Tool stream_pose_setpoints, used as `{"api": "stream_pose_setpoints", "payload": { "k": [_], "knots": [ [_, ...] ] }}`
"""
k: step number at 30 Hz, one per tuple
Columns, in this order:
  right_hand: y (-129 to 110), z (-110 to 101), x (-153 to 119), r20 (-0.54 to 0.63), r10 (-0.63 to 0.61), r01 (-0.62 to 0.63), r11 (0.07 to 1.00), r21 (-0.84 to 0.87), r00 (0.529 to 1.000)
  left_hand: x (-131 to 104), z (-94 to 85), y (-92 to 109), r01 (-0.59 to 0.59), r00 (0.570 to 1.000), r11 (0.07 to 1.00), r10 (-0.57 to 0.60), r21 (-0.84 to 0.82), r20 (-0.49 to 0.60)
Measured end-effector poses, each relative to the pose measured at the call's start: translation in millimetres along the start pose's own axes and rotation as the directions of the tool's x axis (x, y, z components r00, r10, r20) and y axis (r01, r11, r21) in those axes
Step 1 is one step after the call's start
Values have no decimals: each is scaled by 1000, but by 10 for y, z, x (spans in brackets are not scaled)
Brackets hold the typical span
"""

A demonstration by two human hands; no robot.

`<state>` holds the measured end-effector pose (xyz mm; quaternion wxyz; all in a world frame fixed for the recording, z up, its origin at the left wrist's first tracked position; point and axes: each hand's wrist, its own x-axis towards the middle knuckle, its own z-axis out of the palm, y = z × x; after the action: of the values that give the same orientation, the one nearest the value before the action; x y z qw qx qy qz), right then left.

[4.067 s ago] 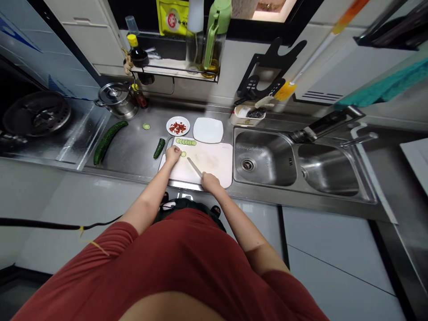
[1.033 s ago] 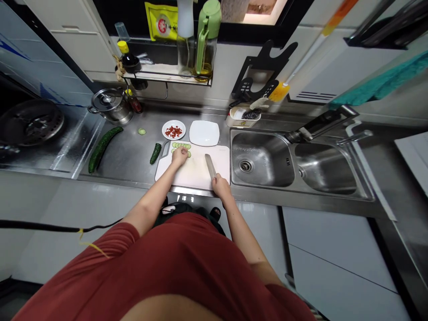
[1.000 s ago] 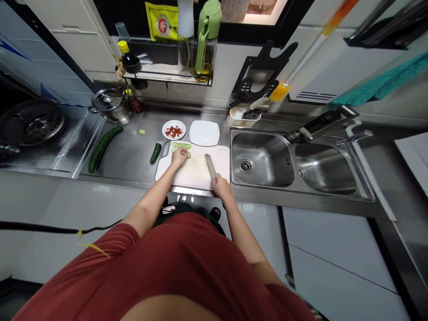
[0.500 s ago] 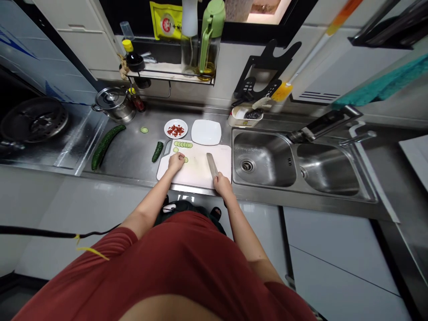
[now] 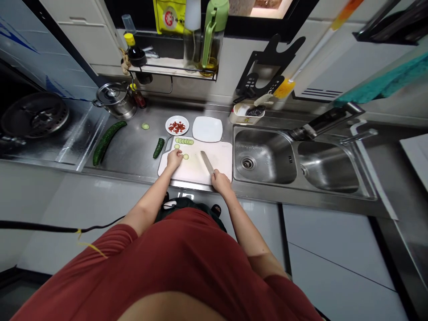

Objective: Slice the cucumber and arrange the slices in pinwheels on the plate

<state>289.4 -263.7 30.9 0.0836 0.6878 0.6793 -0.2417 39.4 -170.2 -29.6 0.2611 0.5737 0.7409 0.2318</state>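
Observation:
My right hand [image 5: 221, 181] is closed round the handle of a knife [image 5: 207, 162]. The blade points up and to the left, just over the white cutting board [image 5: 217, 156]. My left hand [image 5: 174, 159] is over the board's left part, thumb and fingertips slightly apart. A pale cucumber slice [image 5: 186, 156] lies right beside those fingertips; whether they touch it I cannot tell. Above the hand lies another slice [image 5: 177, 146]. A row of overlapping cucumber slices [image 5: 184, 141] runs along the board's upper edge. Left of the board rests a cut piece of cucumber [image 5: 158, 148].
Behind the board stand a plate of chopped red pieces [image 5: 177, 125] and a white square plate [image 5: 207, 129]. A long cucumber [image 5: 107, 141] and a cucumber end [image 5: 145, 126] lie to the left, near a lidded pot [image 5: 116, 100]. The double sink [image 5: 264, 156] borders the board's right side.
The knife blade has tilted further left over the board. My left hand has drawn slightly left, with the slice lying beside its fingertips. The view has shifted a little.

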Motion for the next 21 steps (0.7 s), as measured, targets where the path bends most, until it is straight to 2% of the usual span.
{"api": "stream_pose_setpoints", "payload": {
  "k": [9, 21],
  "knots": [
    [-419, -76, -64, 54, -165, 170, 979, -108, 985, 61, 42, -31, 33, 999, 999, -33, -15, -18],
    [-510, -55, 19, 60, -196, 202, 971, -130, 979, 69, 17, 26, 83, 997, 997, -83, 1, 3]
  ]
}}
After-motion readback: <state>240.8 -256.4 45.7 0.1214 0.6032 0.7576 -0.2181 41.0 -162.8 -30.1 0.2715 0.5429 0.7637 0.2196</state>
